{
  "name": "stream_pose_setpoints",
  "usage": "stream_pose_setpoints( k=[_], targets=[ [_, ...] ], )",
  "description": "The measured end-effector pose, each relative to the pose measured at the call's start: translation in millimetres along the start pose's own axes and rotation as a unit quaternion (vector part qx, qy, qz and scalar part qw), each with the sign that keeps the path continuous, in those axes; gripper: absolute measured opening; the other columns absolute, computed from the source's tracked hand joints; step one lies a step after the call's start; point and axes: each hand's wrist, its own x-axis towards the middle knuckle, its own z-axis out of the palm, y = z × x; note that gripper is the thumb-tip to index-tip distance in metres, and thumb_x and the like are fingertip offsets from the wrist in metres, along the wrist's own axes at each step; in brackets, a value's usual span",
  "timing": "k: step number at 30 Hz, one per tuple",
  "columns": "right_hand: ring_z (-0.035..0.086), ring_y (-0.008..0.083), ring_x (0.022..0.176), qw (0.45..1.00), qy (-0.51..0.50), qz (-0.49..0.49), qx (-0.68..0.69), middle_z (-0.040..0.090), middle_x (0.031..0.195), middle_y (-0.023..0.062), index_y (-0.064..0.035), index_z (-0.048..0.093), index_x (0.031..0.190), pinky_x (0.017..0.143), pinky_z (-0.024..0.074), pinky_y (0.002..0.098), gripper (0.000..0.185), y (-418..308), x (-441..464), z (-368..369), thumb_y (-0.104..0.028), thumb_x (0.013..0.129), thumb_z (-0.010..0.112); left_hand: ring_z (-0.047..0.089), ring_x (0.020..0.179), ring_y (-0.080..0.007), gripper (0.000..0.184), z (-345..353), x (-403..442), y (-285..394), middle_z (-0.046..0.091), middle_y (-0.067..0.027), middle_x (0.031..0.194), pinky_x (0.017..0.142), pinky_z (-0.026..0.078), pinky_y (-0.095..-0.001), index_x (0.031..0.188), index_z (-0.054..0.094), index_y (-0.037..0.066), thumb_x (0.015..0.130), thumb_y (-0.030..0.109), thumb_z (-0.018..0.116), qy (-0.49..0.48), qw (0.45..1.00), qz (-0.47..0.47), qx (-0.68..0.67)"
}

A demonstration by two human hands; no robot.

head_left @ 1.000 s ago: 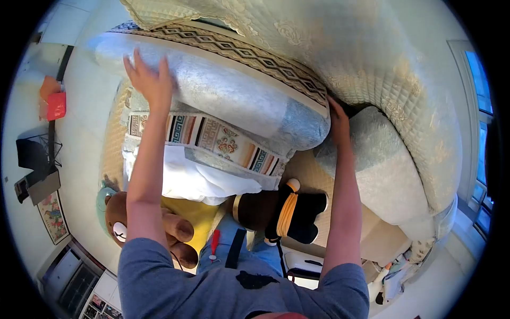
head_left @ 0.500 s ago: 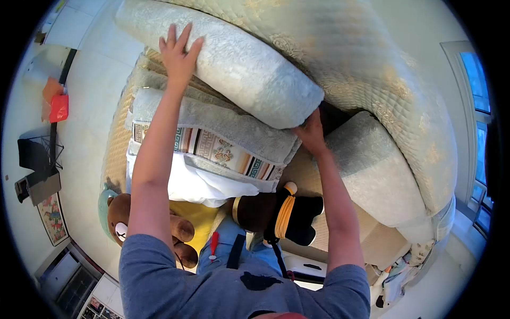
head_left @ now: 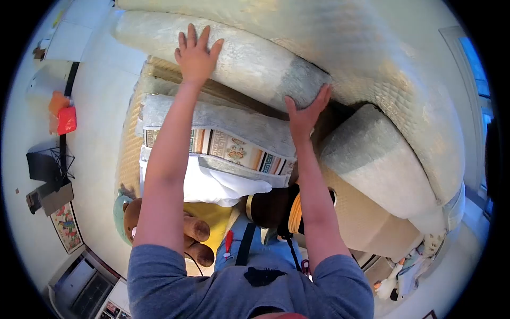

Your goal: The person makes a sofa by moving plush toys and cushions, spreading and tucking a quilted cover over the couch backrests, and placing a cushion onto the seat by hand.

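Both arms reach forward, away from the chest, with the elbows only slightly bent. The left hand [head_left: 197, 63] lies palm down on the long pale cushion [head_left: 252, 59], its fingers spread wide and the thumb angled toward the right hand [head_left: 306, 116]. That right hand cups the cushion's grey end, the thumb well apart from the fingers, which lie close together along the end. The cushion rests lengthwise against the quilted cover [head_left: 390, 74], on the far side of the folded grey fabric [head_left: 241, 119] with its patterned band [head_left: 234, 147] and the white cloth [head_left: 223, 183]. The left forearm hides part of the band and of the brown teddy bear [head_left: 196, 228]; the right forearm covers part of the dark item with orange cord [head_left: 295, 212], so its full shape is unclear. Both palms' undersides are out of sight, and how firmly they press cannot be told. The gap beside the grey cushion [head_left: 382, 154] is in deep shadow, and the window [head_left: 474, 66] is cut off by the dark lens edge.
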Motion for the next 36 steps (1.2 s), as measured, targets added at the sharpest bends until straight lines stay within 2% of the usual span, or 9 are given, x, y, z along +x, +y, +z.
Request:
stream_pose_setpoints(
  k=[6,9,11,14,16,24,28,31,36],
  targets=[
    [0.017,0.0282,0.126,0.971,-0.091,0.083,0.203,0.016,0.137,0.0170,-0.0013,0.010,0.133,0.103,0.0156,0.0359,0.108,48,17,-4,-0.023,0.054,0.079,0.028,0.123,-0.0297,0.048,-9,-7,-41,0.034,-0.0162,0.130,0.099,0.024,-0.0399,0.122,0.045,0.010,0.080,0.031,0.055,-0.039,0.979,0.071,-0.188],
    [0.015,0.0272,0.127,0.931,-0.120,0.082,0.334,0.013,0.138,0.0159,-0.0019,0.006,0.134,0.104,0.0137,0.0348,0.117,62,20,-8,-0.027,0.049,0.082,0.029,0.122,-0.0273,0.060,-4,-41,-65,0.028,-0.0169,0.134,0.101,0.023,-0.0348,0.126,0.034,0.000,0.080,0.030,0.057,-0.016,0.975,-0.097,-0.198],
    [0.010,0.0300,0.128,0.970,-0.161,0.062,0.172,0.007,0.139,0.0175,-0.0053,0.002,0.135,0.104,0.0113,0.0354,0.120,59,24,-23,-0.038,0.049,0.080,0.030,0.121,-0.0248,0.064,-1,-65,-78,0.022,-0.0126,0.136,0.096,0.029,-0.0378,0.132,0.023,0.007,0.082,0.031,0.054,-0.070,0.786,-0.353,-0.503],
    [0.008,0.0316,0.129,0.971,-0.177,0.025,0.162,0.006,0.139,0.0189,-0.0068,-0.002,0.135,0.105,0.0114,0.0368,0.123,72,20,-24,-0.036,0.049,0.080,0.029,0.121,-0.0269,0.059,43,-117,-173,0.025,-0.0085,0.135,0.094,0.032,-0.0400,0.132,0.024,0.013,0.084,0.039,0.046,-0.166,0.834,-0.223,-0.476],
    [0.007,0.0297,0.129,0.973,-0.185,0.046,0.133,0.005,0.139,0.0178,-0.0056,-0.003,0.135,0.105,0.0112,0.0359,0.123,69,18,-32,-0.033,0.048,0.081,0.029,0.121,-0.0281,0.062,60,-111,-195,0.023,-0.0090,0.136,0.095,0.030,-0.0404,0.132,0.024,0.014,0.083,0.045,0.045,-0.143,0.690,-0.417,-0.574],
    [0.013,0.0299,0.128,0.957,-0.207,0.079,0.186,0.011,0.139,0.0182,-0.0048,-0.005,0.134,0.105,0.0149,0.0361,0.129,101,3,-10,-0.028,0.042,0.083,0.032,0.119,-0.0264,0.075,23,-22,-156,0.023,-0.0083,0.136,0.094,0.030,-0.0412,0.135,0.011,0.013,0.080,0.048,0.049,-0.079,0.773,-0.432,-0.458],
    [0.021,0.0273,0.124,0.937,-0.244,0.151,0.200,0.023,0.133,0.0166,-0.0032,0.010,0.132,0.103,0.0192,0.0354,0.116,120,-3,3,-0.024,0.044,0.083,0.036,0.117,-0.0243,0.061,38,19,-227,0.036,-0.0134,0.128,0.092,0.035,-0.0373,0.132,0.015,0.007,0.084,0.025,0.047,-0.065,0.858,-0.293,-0.416],
    [0.034,0.0250,0.116,0.911,-0.265,0.210,0.235,0.038,0.123,0.0135,-0.0035,0.026,0.124,0.097,0.0285,0.0349,0.096,148,-11,22,-0.018,0.048,0.082,0.034,0.119,-0.0277,0.059,29,50,-185,0.035,-0.0182,0.129,0.097,0.029,-0.0370,0.124,0.036,0.002,0.076,0.024,0.063,0.055,0.969,0.018,-0.240],
    [0.043,0.0224,0.110,0.918,-0.253,0.233,0.197,0.047,0.115,0.0117,-0.0040,0.034,0.120,0.093,0.0340,0.0336,0.085,148,-4,19,-0.016,0.050,0.081,0.028,0.123,-0.0330,0.073,-23,18,-30,0.034,-0.0146,0.130,0.097,0.023,-0.0461,0.122,0.043,0.017,0.063,0.055,0.062,-0.091,0.915,0.391,-0.040]
  ],
)
